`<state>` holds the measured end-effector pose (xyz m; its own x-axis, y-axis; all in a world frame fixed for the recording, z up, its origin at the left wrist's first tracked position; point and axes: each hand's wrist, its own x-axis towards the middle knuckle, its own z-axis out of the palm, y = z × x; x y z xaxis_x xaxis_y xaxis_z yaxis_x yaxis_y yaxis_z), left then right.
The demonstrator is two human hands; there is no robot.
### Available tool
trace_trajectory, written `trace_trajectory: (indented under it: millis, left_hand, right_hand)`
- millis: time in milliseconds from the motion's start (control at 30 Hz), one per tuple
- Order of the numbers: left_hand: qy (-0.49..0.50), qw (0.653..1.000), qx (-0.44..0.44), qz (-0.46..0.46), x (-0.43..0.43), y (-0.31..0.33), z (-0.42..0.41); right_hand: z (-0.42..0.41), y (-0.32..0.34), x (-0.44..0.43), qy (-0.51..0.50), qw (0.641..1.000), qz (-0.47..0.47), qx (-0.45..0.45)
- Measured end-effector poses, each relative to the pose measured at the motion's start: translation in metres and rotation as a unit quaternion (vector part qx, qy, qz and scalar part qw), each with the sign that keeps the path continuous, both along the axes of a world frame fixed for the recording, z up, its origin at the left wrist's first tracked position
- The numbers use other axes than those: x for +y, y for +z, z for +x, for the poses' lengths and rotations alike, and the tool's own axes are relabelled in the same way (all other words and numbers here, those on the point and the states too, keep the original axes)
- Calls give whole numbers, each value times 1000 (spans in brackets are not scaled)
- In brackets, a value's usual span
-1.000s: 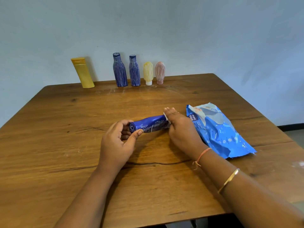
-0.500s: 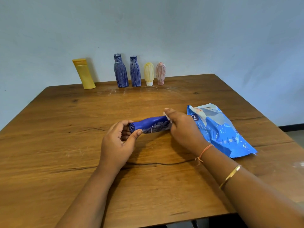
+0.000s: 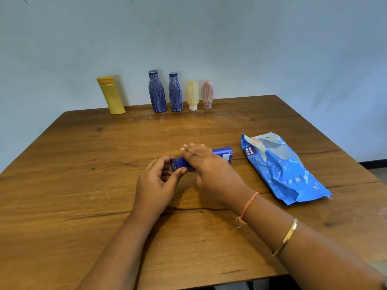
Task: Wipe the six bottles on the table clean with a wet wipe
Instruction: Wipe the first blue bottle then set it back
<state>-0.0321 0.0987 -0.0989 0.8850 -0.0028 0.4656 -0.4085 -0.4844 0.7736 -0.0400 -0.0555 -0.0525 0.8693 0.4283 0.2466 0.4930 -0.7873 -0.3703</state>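
Note:
A dark blue bottle (image 3: 222, 153) lies on its side at the middle of the wooden table (image 3: 83, 185). My left hand (image 3: 156, 185) pinches its cap end. My right hand (image 3: 211, 170) lies over the bottle's middle, covering the wet wipe, which is hidden under the palm. Five other bottles stand along the far edge by the wall: a yellow one (image 3: 111, 95), two scribbled blue ones (image 3: 157, 92) (image 3: 175, 93), a small yellow one (image 3: 192, 95) and a small pink one (image 3: 207, 94).
A blue wet-wipe pack (image 3: 280, 168) lies flat to the right of my hands. A pale wall rises right behind the row of bottles. The table's near edge runs just below my forearms.
My right hand slid left along the lying bottle, from its base end to its middle, so the base end now shows. My left hand kept its grip on the cap end.

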Motion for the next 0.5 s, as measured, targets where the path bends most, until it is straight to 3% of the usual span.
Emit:
trace_trajectory:
  millis: [200, 300, 500]
  left_hand:
    - [22, 1000, 13, -7, -1, 4, -3]
    - [19, 1000, 7, 5, -2, 4, -3]
    - [7, 1000, -8, 13, -3, 3, -4]
  right_hand:
    - [19, -3, -41, -165, 984, 48, 52]
    - [14, 1, -29, -137, 989, 4, 46]
    - [-6, 10, 16, 11, 998, -64, -2]
